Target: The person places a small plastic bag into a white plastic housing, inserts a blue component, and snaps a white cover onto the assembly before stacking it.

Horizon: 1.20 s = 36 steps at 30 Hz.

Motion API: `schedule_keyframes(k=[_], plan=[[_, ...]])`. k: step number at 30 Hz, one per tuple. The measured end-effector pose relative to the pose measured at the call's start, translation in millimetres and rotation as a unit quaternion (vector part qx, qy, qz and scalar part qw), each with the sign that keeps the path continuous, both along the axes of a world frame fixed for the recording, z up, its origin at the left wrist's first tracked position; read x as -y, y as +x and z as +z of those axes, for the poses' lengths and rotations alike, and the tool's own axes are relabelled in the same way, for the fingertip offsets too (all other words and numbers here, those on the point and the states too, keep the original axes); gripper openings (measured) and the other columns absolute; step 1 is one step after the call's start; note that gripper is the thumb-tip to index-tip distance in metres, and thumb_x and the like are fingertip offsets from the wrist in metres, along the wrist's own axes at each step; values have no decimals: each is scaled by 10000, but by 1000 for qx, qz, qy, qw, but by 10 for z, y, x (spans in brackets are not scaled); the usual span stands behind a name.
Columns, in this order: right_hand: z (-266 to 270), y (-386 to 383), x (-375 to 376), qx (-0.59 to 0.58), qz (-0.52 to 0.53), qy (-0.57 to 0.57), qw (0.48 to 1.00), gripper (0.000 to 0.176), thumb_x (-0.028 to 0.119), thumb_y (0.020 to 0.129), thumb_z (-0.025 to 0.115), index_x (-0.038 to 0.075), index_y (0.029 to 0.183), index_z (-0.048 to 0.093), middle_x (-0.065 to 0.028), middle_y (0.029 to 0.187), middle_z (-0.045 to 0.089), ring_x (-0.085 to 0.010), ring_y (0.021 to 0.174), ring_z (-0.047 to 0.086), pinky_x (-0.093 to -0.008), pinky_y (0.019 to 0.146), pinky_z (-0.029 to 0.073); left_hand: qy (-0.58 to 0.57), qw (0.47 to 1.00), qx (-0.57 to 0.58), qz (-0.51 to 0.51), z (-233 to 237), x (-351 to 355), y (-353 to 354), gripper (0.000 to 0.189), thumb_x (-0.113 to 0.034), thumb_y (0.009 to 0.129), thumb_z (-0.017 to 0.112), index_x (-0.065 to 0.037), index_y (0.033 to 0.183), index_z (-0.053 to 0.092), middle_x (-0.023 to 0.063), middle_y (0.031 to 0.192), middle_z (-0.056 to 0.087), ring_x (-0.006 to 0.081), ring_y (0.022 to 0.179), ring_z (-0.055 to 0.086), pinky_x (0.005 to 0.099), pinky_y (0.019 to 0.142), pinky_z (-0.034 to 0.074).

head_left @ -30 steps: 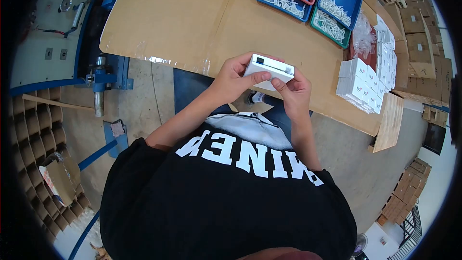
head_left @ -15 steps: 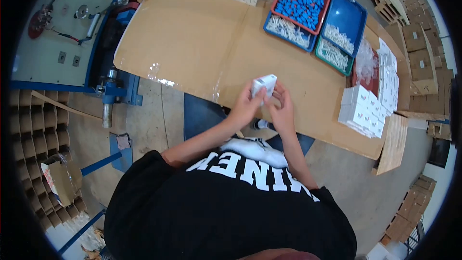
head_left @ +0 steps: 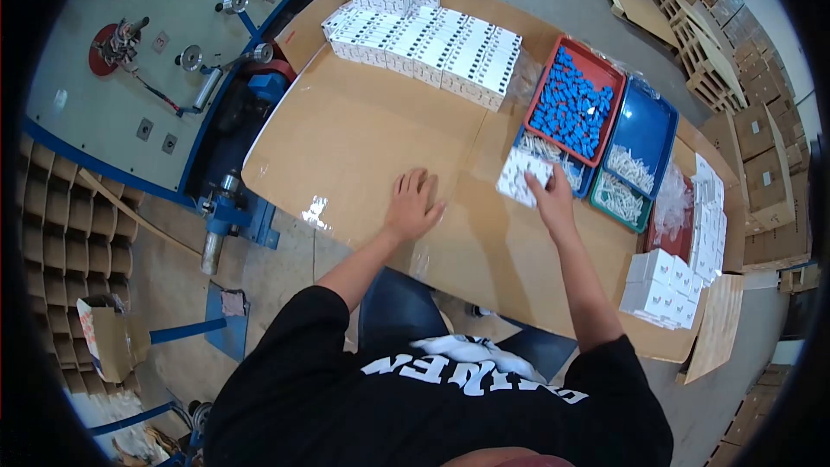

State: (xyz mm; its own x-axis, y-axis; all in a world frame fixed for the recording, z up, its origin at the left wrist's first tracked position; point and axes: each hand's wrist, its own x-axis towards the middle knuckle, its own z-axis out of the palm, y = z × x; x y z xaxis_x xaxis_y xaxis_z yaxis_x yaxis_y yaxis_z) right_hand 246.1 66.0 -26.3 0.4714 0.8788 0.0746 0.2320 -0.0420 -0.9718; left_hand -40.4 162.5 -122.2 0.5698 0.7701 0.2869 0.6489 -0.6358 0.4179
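The hands are apart: the left hand point(head_left: 415, 206) lies spread on the worktop point(head_left: 363, 138), while the right hand point(head_left: 553, 196) clamps a white box point(head_left: 522, 175) by its right edge, near the left blue tray point(head_left: 589, 182). So one-sided a grip could let the box twist loose if it caught the tray's rim.

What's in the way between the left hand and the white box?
Nothing visible: only the cardboard surface lies between the left hand and the white box, which the right hand holds.
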Motion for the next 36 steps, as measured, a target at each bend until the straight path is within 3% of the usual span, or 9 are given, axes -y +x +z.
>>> schedule_keyframes(k=[5,11,15,17,21,23,28,30,36], plan=[[339,239,-1727,-97,45,-6,994,376,130,955,695,-9,1287,588,-73,949,682,-122,831,673,-257,597,534,1,1000,-17,-3,91,-32,10,662,-496,924,623,-20,1378,551,228,1436,473,374,1417,381,543,1207,243],[166,349,-3970,265,-9,69,962,447,200,852,798,13,1232,655,-127,930,724,-248,854,717,-384,751,564,-20,999,-34,-4,151,-89,17,683,-538,922,594,-22,1368,553,215,1433,479,360,1418,374,535,1203,257],[107,220,-4864,217,-29,111,969,401,180,846,794,32,1193,658,-141,951,736,-306,871,718,-417,811,550,-20,1000,-22,-3,133,-143,31,683,-537,894,650,-29,1345,576,211,1418,497,371,1400,409,536,1195,275],[71,168,-5130,265,-44,98,958,341,160,857,792,42,1149,661,-114,940,746,-234,834,719,-359,776,552,-20,999,-29,2,159,-169,26,703,-564,895,647,-29,1346,580,205,1413,508,363,1392,423,529,1192,286],[-82,96,-5438,359,-21,112,926,327,153,887,755,32,1164,630,-150,1015,717,-321,946,699,-413,834,541,-30,999,-34,3,144,-179,46,725,-599,894,646,-39,1351,586,200,1412,518,355,1394,428,527,1195,280],[-103,69,-5552,358,-29,127,924,318,150,895,744,29,1164,627,-167,1059,701,-341,967,687,-425,844,537,-46,998,-37,2,129,-191,45,734,-631,932,565,-50,1379,577,187,1432,514,340,1419,408,530,1195,276],[-191,51,-5732,367,-42,140,919,311,142,907,728,23,1172,616,-200,1137,660,-374,987,668,-451,849,530,-43,998,-41,6,107,-201,67,721,-611,905,637,-50,1356,598,181,1419,524,341,1400,435,529,1198,279],[-183,48,-5813,324,6,113,939,342,141,933,695,67,1237,557,-210,1215,645,-430,1110,638,-504,921,522,-38,998,-45,7,101,-210,61,716,-609,906,638,-53,1354,600,178,1422,523,339,1400,436,529,1197,280],[-159,-26,-5762,294,-13,77,953,403,150,929,702,39,1250,486,-238,1211,667,-448,1110,645,-512,930,522,-47,998,-37,12,72,-202,75,708,-602,906,643,-58,1357,599,173,1428,520,336,1403,432,528,1199,277]])
